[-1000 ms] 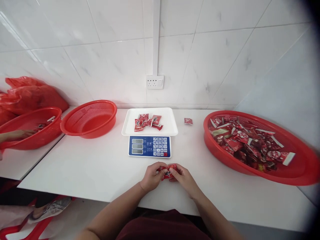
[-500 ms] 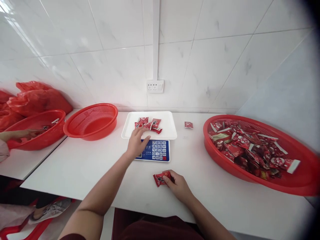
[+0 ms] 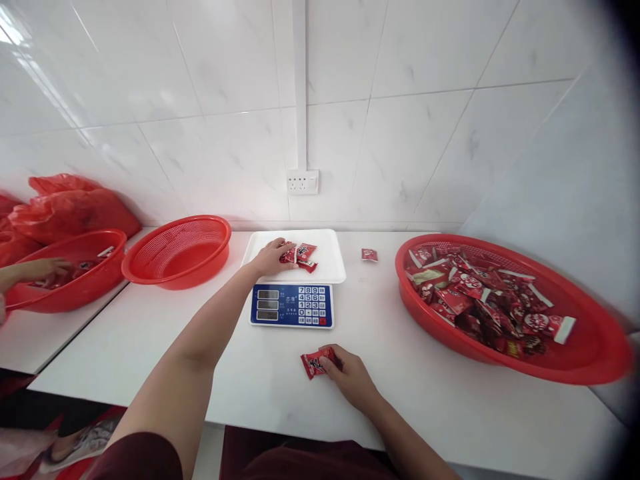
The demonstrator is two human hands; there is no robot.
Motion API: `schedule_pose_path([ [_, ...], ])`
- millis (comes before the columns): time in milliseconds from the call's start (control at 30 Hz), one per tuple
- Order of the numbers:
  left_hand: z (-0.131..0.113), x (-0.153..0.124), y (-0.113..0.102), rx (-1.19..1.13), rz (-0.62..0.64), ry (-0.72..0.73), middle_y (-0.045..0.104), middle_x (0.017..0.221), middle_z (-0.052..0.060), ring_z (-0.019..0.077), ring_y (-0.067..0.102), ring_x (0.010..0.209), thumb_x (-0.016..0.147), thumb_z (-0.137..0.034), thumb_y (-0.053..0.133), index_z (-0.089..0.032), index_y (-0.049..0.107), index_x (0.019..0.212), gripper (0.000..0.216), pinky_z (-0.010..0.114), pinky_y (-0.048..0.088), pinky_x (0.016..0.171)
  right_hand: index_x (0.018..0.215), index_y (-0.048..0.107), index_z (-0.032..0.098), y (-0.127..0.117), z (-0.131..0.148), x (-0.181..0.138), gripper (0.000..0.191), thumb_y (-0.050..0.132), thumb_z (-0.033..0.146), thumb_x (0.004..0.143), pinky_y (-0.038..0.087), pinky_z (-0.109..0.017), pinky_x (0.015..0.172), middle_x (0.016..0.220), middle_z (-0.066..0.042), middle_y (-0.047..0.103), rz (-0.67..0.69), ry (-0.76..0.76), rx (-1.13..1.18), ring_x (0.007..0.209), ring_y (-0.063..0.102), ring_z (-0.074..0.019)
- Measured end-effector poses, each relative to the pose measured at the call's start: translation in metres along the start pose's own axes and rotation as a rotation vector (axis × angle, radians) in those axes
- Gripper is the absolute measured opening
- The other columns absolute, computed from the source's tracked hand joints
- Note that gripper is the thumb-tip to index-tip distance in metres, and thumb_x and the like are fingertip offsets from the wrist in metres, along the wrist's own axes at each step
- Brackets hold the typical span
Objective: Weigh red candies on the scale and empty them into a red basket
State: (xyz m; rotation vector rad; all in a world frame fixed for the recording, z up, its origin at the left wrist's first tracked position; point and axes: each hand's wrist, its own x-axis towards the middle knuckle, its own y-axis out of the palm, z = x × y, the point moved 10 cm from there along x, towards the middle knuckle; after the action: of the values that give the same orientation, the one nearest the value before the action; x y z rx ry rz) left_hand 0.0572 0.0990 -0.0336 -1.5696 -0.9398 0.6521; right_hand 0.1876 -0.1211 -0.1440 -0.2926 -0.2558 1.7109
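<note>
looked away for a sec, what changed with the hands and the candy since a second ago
The left hand let go of the packet both hands were holding near the table edge and reached forward onto the white scale tray, where it now touches the red candy packets. The right hand stayed put, keeping the red packet on the table. The baskets and the scale did not move.

left arm: stretched far forward, forearm bare | left hand [image 3: 271, 256]: palm down, fingers curled closed in a grasp | right arm: bent, near the body | right hand [image 3: 345, 369]: low, fingers pinched closed in a grasp
</note>
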Motion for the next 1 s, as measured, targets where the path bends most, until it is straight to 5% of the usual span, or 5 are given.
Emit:
schedule_pose_path([
  [200,-0.002,0.001,-0.011,0.088,-0.113,0.004,0.044,0.122,0.007,0.0262,0.04,0.114,0.08,-0.043,0.049,-0.027,0.054,0.116,0.04,0.037,0.039,0.093,0.081,0.058,0.018,-0.001,-0.001,0.001,0.026,0.045,0.04,0.083,0.039,-0.025,0.06,0.068,0.001,0.06,-0.01,0.003,-0.01,0.063,0.051,-0.0134],
  [467,-0.003,0.001,-0.009,0.108,-0.001,-0.106,0.048,0.114,0.006,0.0245,0.055,0.095,0.077,-0.043,0.049,-0.029,0.048,0.116,0.041,0.034,0.045,0.076,0.083,0.059,0.018,-0.001,0.0,0.0,0.026,0.044,0.04,0.083,0.041,-0.025,0.061,0.07,0.0,0.061,-0.016,-0.009,-0.032,0.064,0.052,-0.0138],
  [633,-0.009,-0.002,-0.019,0.181,-0.059,-0.167,0.049,0.11,0.005,0.0225,0.058,0.088,0.077,-0.042,0.05,-0.03,0.051,0.11,0.036,0.031,0.044,0.07,0.081,0.059,0.018,-0.002,-0.001,0.0,0.027,0.044,0.04,0.083,0.041,-0.025,0.06,0.069,0.0,0.061,-0.037,-0.01,-0.052,0.063,0.052,-0.0134],
  [767,-0.003,-0.011,-0.041,0.204,-0.199,-0.188,0.053,0.106,0.006,0.0222,0.057,0.089,0.083,-0.044,0.043,-0.026,0.055,0.103,0.03,0.029,0.042,0.067,0.083,0.059,0.018,-0.002,0.001,-0.001,0.027,0.044,0.04,0.083,0.041,-0.025,0.061,0.07,0.0,0.061,-0.034,-0.013,-0.047,0.064,0.052,-0.0134],
  [1000,0.054,-0.039,-0.096,0.185,-0.367,-0.36,0.059,0.101,0.005,0.0223,0.058,0.089,0.083,-0.044,0.04,-0.022,0.055,0.099,0.031,0.027,0.04,0.062,0.084,0.06,0.019,-0.001,0.0,-0.001,0.028,0.044,0.042,0.083,0.042,-0.026,0.063,0.074,-0.001,0.064,-0.024,-0.017,-0.032,0.067,0.055,-0.0151],
])
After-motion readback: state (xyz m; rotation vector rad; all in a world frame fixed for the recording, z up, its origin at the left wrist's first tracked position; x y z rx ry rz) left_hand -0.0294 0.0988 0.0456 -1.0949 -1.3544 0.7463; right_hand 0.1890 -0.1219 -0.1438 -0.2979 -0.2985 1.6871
